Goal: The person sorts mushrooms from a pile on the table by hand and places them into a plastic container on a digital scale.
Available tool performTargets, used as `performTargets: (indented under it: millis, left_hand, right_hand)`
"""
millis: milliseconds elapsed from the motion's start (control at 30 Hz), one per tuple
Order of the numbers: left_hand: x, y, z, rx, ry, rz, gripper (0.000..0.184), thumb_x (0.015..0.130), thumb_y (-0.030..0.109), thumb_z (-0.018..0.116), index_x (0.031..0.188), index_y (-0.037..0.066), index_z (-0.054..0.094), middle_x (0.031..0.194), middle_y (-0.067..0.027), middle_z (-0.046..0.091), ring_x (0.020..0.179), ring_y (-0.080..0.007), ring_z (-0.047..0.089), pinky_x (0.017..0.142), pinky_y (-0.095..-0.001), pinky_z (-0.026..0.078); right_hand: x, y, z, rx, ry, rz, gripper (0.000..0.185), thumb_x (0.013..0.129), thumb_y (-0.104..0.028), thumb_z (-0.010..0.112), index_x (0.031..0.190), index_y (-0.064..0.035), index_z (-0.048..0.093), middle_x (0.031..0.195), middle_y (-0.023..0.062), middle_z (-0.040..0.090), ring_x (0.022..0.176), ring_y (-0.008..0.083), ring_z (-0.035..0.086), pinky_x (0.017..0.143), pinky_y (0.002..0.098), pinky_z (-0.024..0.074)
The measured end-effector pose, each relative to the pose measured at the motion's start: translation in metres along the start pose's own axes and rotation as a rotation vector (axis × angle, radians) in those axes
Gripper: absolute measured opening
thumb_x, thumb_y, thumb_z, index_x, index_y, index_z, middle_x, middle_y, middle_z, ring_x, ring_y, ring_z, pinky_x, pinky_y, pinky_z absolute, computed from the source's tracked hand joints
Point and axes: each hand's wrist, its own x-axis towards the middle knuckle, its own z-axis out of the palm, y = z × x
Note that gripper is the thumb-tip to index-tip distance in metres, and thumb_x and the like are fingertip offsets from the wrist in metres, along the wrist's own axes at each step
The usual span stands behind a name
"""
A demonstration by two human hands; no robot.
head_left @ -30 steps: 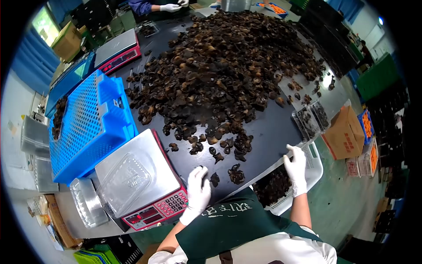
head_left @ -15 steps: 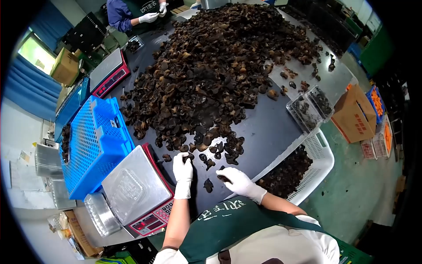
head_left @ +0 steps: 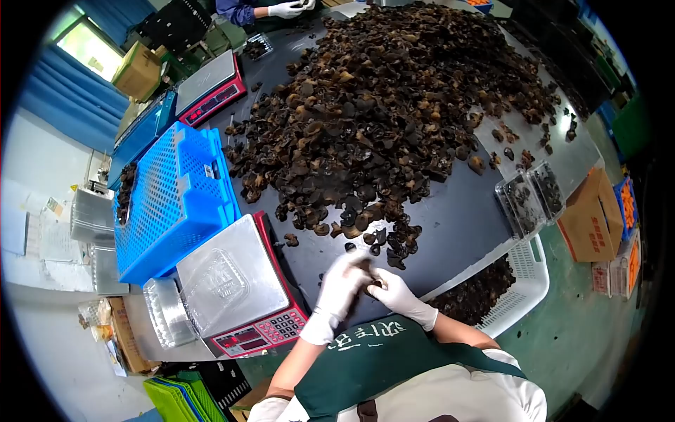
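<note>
My left hand (head_left: 342, 287) and my right hand (head_left: 395, 291), both in white gloves, meet at the table's near edge, just in front of the green apron. Between their curled fingers is a dark wood ear mushroom (head_left: 365, 282), partly hidden by the gloves. Motion slightly blurs the left hand. Beyond them spreads a large heap of brown-black wood ear mushrooms (head_left: 380, 112), with a few loose pieces at its near edge.
To the left are a scale (head_left: 232, 278) with a clear plastic tray on it, a blue crate (head_left: 172, 204) and a second scale (head_left: 207, 84). Filled clear boxes (head_left: 524, 204) and a white basket (head_left: 538, 281) are on the right. Across the table is a co-worker's gloved hand (head_left: 286, 10).
My left hand has left the heap's near edge and come right and back to meet my right hand. The view has shifted, moving the table's contents rightward in the picture.
</note>
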Motion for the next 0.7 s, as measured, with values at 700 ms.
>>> performTargets:
  millis: [700]
  left_hand:
    - [-0.006, -0.028, -0.029, 1.112, 0.307, 0.016, 0.066, 0.078, 0.024, 0.064, 0.136, 0.008, 0.038, 0.121, -0.0224, 0.045, 0.109, -0.0412, 0.044, 0.094, -0.0463, 0.04]
  right_hand:
    - [0.035, -0.068, -0.029, -1.031, 0.001, -0.467, 0.025, 0.082, -0.021, 0.061, 0.104, -0.0109, 0.065, 0.079, 0.0052, 0.063, 0.071, 0.0245, 0.06, 0.065, 0.0351, 0.0498]
